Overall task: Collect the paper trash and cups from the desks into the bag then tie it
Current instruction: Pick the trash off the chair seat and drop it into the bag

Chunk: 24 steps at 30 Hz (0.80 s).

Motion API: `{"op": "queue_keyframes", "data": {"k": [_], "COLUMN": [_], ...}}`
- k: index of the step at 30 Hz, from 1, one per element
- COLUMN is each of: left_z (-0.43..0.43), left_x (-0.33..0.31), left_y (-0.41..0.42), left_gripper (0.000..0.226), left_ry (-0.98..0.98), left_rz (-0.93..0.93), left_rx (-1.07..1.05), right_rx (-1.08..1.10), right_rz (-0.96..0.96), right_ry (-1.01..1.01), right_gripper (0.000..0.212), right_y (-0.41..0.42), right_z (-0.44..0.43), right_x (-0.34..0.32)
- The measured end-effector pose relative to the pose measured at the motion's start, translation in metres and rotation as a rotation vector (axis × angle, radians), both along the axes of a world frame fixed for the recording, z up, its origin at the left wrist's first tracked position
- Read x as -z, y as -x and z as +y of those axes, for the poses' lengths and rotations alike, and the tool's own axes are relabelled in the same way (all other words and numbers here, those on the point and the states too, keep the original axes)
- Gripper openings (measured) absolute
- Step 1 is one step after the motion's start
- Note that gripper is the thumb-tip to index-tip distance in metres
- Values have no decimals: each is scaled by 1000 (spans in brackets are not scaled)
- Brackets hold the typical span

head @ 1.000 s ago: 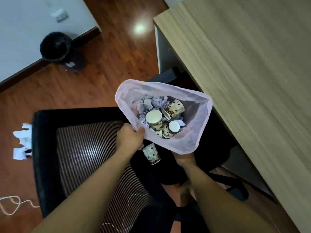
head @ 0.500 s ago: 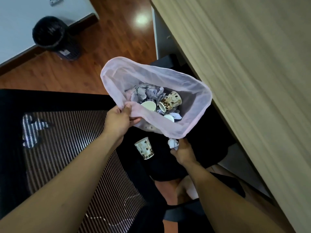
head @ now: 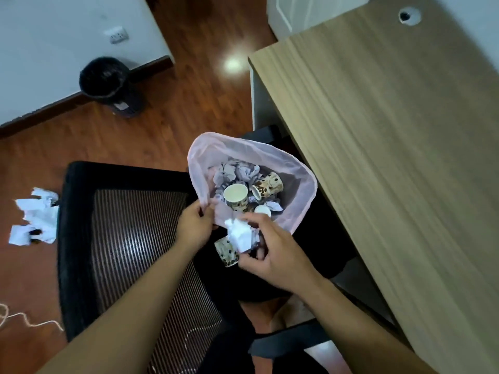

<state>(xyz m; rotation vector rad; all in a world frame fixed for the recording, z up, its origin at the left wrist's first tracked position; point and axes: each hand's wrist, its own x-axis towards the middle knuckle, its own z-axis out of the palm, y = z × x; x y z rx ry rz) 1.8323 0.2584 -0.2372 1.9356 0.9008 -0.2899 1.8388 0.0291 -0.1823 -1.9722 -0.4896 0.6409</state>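
A pink plastic bag [head: 302, 201] stands open over the black chair seat, holding crumpled paper [head: 237, 171] and spotted paper cups [head: 268, 183]. My left hand [head: 193, 225] pinches the bag's near rim. My right hand [head: 272, 255] holds a white crumpled paper ball [head: 240, 234] just at the near rim of the bag. One spotted cup [head: 226, 252] lies on the seat below the bag, partly hidden by the paper ball and my right hand.
A black mesh office chair [head: 129, 247] fills the lower left. The wooden desk [head: 399, 147] runs along the right. Crumpled white paper [head: 35, 217] lies on the wood floor at left, with a string [head: 24, 318]. A black bin [head: 108, 82] stands by the wall.
My right hand has come up from the seat with the paper ball to the bag's near rim. The left hand keeps hold of the rim. The view has shifted.
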Motion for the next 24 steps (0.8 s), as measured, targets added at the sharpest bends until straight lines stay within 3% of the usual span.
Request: {"op": "queue_keyframes", "data": {"k": [3, 5, 8, 12, 15, 19, 21, 24], "left_z": [0, 2, 2, 6, 12, 27, 30, 35], "left_x": [-1, 1, 4, 6, 5, 16, 14, 15], "left_y": [2, 5, 8, 3, -4, -19, -28, -39], "left_gripper": [21, 21, 23, 23, 20, 17, 15, 16], "left_ry": [14, 21, 60, 82, 133, 220, 274, 315], "left_rz": [-4, 7, 17, 23, 25, 46, 29, 11], "left_rx": [4, 25, 25, -19, -51, -78, -91, -81], "right_rx": [118, 158, 86, 39, 92, -41, -111, -176], "right_rz": [-65, -52, -2, -7, -169, -284, -205, -18], "right_ry": [32, 159, 366, 454, 334, 182, 220, 389], "right_gripper": [66, 66, 69, 80, 60, 29, 32, 57], "right_y": [-35, -55, -71, -60, -31, 30, 55, 68], "right_z": [15, 22, 32, 49, 50, 39, 34, 42], "right_x": [8, 28, 58, 71, 55, 51, 71, 111]}}
